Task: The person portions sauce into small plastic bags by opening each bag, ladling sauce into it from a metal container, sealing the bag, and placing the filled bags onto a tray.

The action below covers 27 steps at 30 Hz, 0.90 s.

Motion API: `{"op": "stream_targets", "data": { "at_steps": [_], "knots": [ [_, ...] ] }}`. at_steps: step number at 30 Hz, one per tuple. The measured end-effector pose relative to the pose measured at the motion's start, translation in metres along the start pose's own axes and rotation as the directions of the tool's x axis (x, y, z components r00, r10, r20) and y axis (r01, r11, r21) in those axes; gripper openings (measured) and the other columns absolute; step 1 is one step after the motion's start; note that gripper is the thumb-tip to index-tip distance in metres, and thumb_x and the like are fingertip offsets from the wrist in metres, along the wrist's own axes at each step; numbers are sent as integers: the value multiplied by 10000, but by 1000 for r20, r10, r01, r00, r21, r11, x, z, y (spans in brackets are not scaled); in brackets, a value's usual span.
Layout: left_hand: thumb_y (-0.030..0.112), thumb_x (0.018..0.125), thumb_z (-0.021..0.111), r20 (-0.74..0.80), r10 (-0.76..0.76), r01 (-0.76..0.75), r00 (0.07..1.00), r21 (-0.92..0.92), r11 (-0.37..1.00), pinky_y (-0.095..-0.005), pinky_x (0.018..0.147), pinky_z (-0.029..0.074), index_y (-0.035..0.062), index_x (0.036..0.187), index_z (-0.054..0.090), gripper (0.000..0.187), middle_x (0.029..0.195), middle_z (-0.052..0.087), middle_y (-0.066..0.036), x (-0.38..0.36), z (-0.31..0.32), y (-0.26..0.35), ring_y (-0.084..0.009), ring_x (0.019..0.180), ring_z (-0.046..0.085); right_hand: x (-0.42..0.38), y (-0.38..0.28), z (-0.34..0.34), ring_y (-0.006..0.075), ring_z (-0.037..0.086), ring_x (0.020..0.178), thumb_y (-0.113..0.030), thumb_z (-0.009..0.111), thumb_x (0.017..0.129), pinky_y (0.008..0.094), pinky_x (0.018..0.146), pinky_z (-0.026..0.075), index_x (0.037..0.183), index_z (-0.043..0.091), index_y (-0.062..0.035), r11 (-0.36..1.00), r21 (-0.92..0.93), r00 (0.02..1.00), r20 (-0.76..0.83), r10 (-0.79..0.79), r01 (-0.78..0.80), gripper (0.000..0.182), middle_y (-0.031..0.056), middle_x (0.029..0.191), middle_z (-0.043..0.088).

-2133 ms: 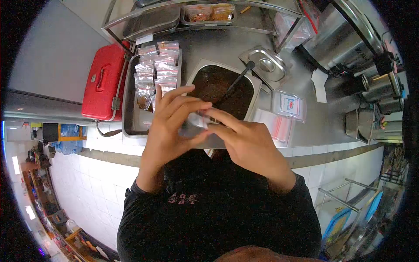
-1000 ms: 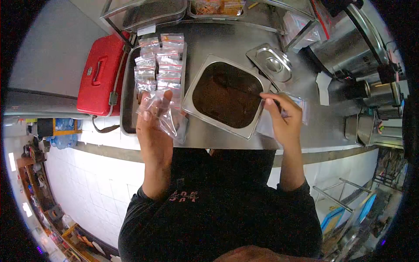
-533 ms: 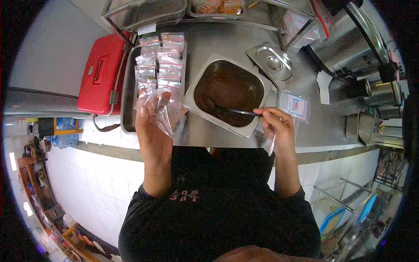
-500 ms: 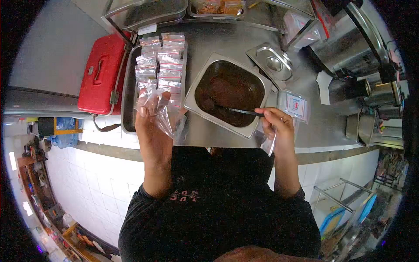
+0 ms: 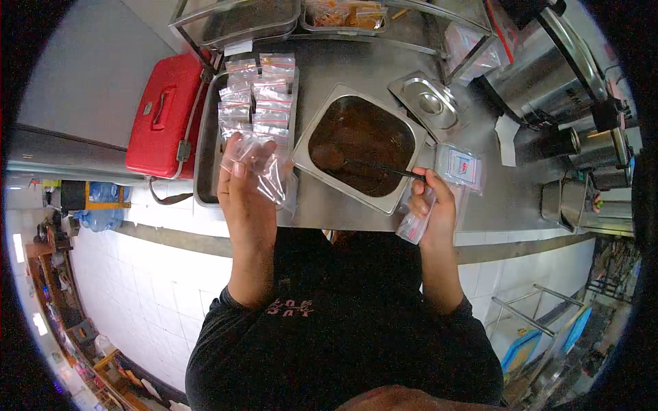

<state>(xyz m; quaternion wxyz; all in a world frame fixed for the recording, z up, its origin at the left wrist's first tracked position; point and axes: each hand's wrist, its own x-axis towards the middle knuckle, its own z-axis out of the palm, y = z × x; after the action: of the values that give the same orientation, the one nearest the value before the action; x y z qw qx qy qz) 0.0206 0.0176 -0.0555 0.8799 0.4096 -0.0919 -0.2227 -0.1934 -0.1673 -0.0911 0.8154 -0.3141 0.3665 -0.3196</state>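
Observation:
My left hand (image 5: 245, 188) holds up a clear zip bag (image 5: 274, 181), its fingers closed on the thin plastic. My right hand (image 5: 433, 202) grips a black spoon (image 5: 387, 166) by the handle end, and the spoon's head lies in dark brown sauce (image 5: 360, 133), where its shape is hard to make out. Against the same palm hangs another clear plastic bag (image 5: 414, 226). The sauce fills part of a steel pan (image 5: 391, 203), which sits at an angle on the steel counter. Left of it, a metal tray (image 5: 205, 154) carries rows of zip bags (image 5: 272, 106).
A red cool box (image 5: 161, 116) stands left of the tray. Right of the pan lie a steel lid (image 5: 430, 103) and a pack of bags (image 5: 459, 166). Large steel pots (image 5: 548, 75) line the right side. A wire shelf with trays (image 5: 343, 29) crosses the back.
My left hand has turned a little with the bag. The spoon has shifted slightly right in the sauce, and the bag in my right hand now swings further left.

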Motion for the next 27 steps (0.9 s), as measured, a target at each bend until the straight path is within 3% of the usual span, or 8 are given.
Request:
{"op": "stream_targets", "data": {
  "at_steps": [8, 10, 11, 13, 17, 20, 24, 27],
  "knots": [
    [95, 938, 685, 170, 201, -213, 965, 53, 976, -417, 1045, 485, -32, 1422, 476, 543, 1265, 622, -127, 10, -6, -8, -253, 1207, 603, -2, 15, -3, 89, 407, 464, -252, 544, 1020, 238, 427, 305, 1072, 639, 16, 992, 87, 996, 4, -89, 88, 289, 75, 769, 601],
    [136, 910, 733, 154, 246, -272, 957, 183, 945, -568, 1111, 452, -19, 1375, 511, 538, 1231, 641, -122, 14, -8, -11, -268, 1139, 641, -3, 14, -2, 92, 409, 464, -253, 543, 1020, 241, 426, 309, 1070, 636, 12, 988, 114, 994, 4, -106, 105, 285, 78, 771, 600],
    [136, 910, 733, 155, 248, -274, 956, 182, 944, -568, 1111, 452, -19, 1375, 511, 538, 1231, 641, -122, 15, -6, -10, -268, 1139, 641, -4, 11, 1, 94, 411, 462, -255, 538, 1024, 241, 428, 310, 1070, 634, 11, 982, 145, 993, -12, -119, 119, 287, 79, 769, 604],
    [-15, 859, 735, 238, 218, -270, 946, 217, 938, -364, 1021, 512, -35, 1321, 554, 497, 1284, 609, -115, 16, -1, -9, -230, 1220, 592, -6, 2, 7, 97, 413, 461, -257, 533, 1028, 241, 429, 312, 1071, 632, 10, 975, 178, 991, -29, -133, 136, 288, 81, 768, 607],
    [-83, 803, 765, 306, 262, -359, 915, 325, 875, -333, 993, 525, -32, 1287, 581, 520, 1265, 634, -120, 16, 23, -11, -219, 1177, 625, -12, -22, 17, 101, 420, 458, -270, 506, 1043, 242, 428, 311, 1078, 623, 9, 930, 158, 942, -6, -335, 331, 304, 99, 765, 638],
    [-55, 793, 796, 434, 309, -496, 846, 429, 755, -339, 983, 527, -36, 1259, 605, 503, 1240, 659, -133, 25, 24, -27, -226, 1145, 646, -14, -29, 23, 103, 409, 442, -281, 483, 1051, 242, 422, 303, 1080, 619, 13, 891, 123, 899, -17, -439, 437, 325, 118, 773, 659],
    [36, 748, 865, 428, 301, -518, 852, 609, 601, -338, 980, 512, -7, 1270, 617, 580, 1147, 718, -126, 26, 34, -32, -199, 1112, 677, -14, -27, 18, 101, 401, 434, -272, 475, 1055, 239, 418, 303, 1081, 615, 19, 875, 72, 878, -52, -476, 478, 324, 134, 779, 661],
    [81, 727, 884, 478, 372, -606, 795, 614, 506, -347, 980, 510, 15, 1305, 589, 653, 1059, 751, -110, 35, 32, -43, -196, 1043, 711, -15, -34, 20, 100, 402, 435, -269, 472, 1058, 238, 416, 310, 1083, 610, 19, 852, 94, 857, -41, -513, 515, 321, 142, 767, 648]
  ]
}}
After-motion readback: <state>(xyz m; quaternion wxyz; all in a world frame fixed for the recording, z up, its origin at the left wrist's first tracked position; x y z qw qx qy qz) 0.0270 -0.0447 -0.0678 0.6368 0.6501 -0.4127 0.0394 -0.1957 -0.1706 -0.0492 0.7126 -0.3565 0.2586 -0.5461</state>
